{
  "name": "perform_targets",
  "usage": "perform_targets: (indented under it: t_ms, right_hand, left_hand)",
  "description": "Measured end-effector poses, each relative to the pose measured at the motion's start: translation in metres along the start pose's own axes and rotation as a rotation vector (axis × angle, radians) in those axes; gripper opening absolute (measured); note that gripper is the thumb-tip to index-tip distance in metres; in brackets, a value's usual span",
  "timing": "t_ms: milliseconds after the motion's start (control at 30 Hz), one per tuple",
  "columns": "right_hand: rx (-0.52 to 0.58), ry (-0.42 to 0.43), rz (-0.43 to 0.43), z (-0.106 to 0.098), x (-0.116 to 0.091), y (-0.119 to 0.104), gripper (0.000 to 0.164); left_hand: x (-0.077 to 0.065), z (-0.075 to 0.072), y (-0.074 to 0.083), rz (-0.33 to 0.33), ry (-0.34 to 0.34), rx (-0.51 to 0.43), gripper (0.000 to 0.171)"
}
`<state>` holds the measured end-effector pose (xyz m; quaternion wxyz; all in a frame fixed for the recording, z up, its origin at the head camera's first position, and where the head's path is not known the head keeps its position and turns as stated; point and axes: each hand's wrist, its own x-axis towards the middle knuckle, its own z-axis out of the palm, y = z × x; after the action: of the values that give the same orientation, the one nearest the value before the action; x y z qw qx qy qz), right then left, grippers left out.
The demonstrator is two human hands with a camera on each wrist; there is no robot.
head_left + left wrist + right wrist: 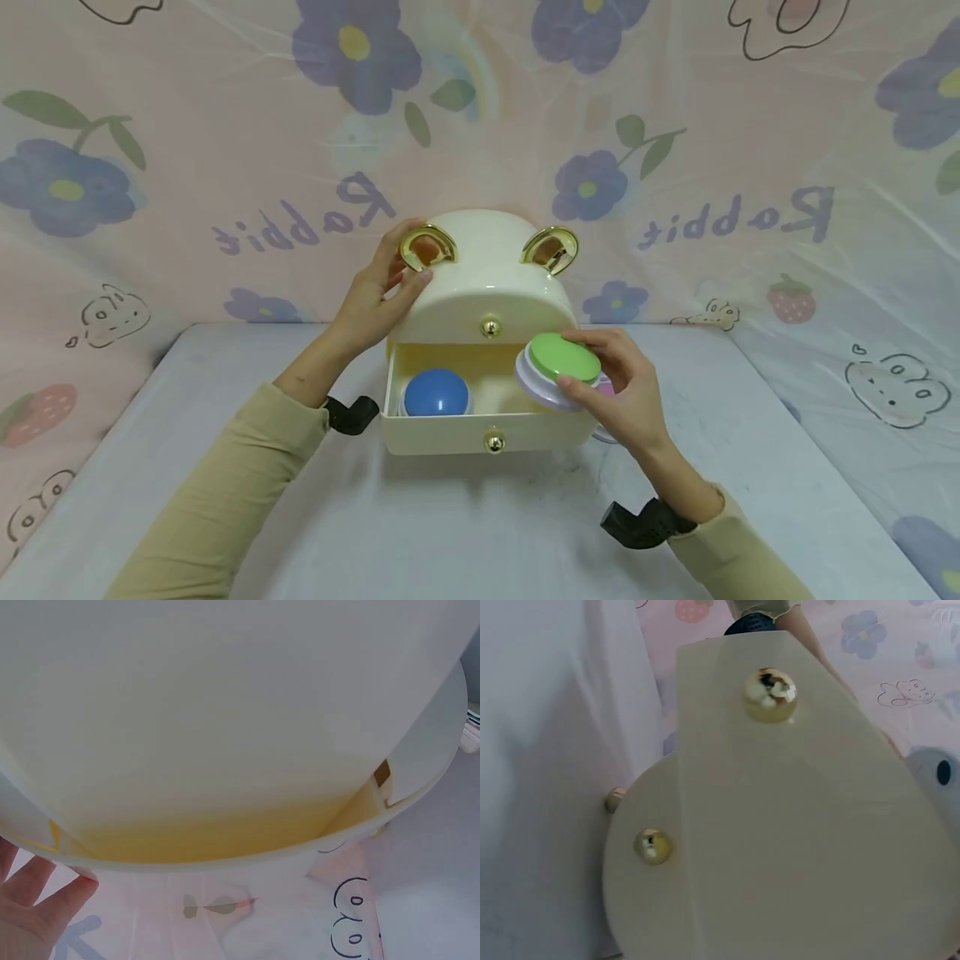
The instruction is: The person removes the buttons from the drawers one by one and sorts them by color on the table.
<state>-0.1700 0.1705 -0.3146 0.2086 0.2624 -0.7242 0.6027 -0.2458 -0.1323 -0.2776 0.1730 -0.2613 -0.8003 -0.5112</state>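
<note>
Printed cloth: a pale pink backdrop [480,171] with purple flowers, strawberries, rabbits and mirrored "Rabbit" lettering rises behind and at both sides, bounding the workspace.
White tabletop: the surface [465,533] stretches out to each side of the box and toward the viewer; its far edge meets the backdrop just behind the box, so more room lies at the front and sides than at the rear.
Eared box: the white box [483,229] stands upright near that far edge, its rounded top carrying two gold-rimmed ears.
Lower drawer: the drawer [435,437] is pulled out toward the viewer, its open top showing between the front wall and the box body.
Tan sleeves: the two sleeves [240,483] come in from the near left and near right.
Left hand: the hand [375,296] grips the box at its near-side ear [431,246], thumb in front, fingers behind.
Right hand: the hand [626,387] pinches the green-topped disc between thumb and fingers, above the drawer's right end.
Green-topped disc: the disc [564,357], lilac-rimmed, is held tilted, hiding that corner; whether it touches the wall cannot be told.
Blue-topped piece: the round piece [437,392] sits inside the drawer's left end, near the front wall.
Pink item: a piece [606,387] shows beside the drawer's right end, mostly hidden.
Gold knobs: one knob [494,442] on the drawer front, another on the panel above.
</note>
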Motion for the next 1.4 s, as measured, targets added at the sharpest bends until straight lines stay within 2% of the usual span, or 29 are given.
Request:
perform_targets:
  t_ms: [133, 300, 367, 500, 733, 1033, 1167, 1400]
  right_hand:
    - [0.055, 0.03, -0.048, -0.005, -0.008, 0.006, 0.042]
    - [0.148, 0.097, -0.161, -0.012, -0.013, 0.013, 0.048]
    - [0.158, 0.124, -0.202, -0.016, -0.015, 0.017, 0.05]
    - [0.137, 0.173, -0.23, -0.024, -0.021, 0.026, 0.05]
    - [0.088, 0.233, -0.222, -0.039, -0.03, 0.036, 0.05]
    - [0.027, 0.247, -0.207, -0.058, -0.04, 0.041, 0.05]
    - [-0.043, 0.213, -0.161, -0.064, -0.047, 0.043, 0.051]
    - [-0.229, 0.085, -0.077, -0.08, -0.059, 0.045, 0.056]
  left_hand:
    - [0.0, 0.0, 0.0, -0.006, 0.0, 0.007, 0.058]
    - [-0.001, 0.0, 0.001, 0.001, -0.002, -0.004, 0.058]
    - [-0.001, 0.0, 0.001, 0.002, -0.002, -0.008, 0.058]
    - [-0.001, 0.0, 0.001, 0.002, 0.001, -0.013, 0.058]
    - [-0.001, 0.0, 0.001, 0.002, -0.002, -0.009, 0.057]
    - [-0.001, 0.0, 0.001, -0.002, -0.006, -0.002, 0.057]
    - [-0.001, 0.0, 0.001, 0.0, -0.006, 0.005, 0.058]
    - [-0.001, 0.0, 0.003, -0.004, -0.009, 0.004, 0.058]
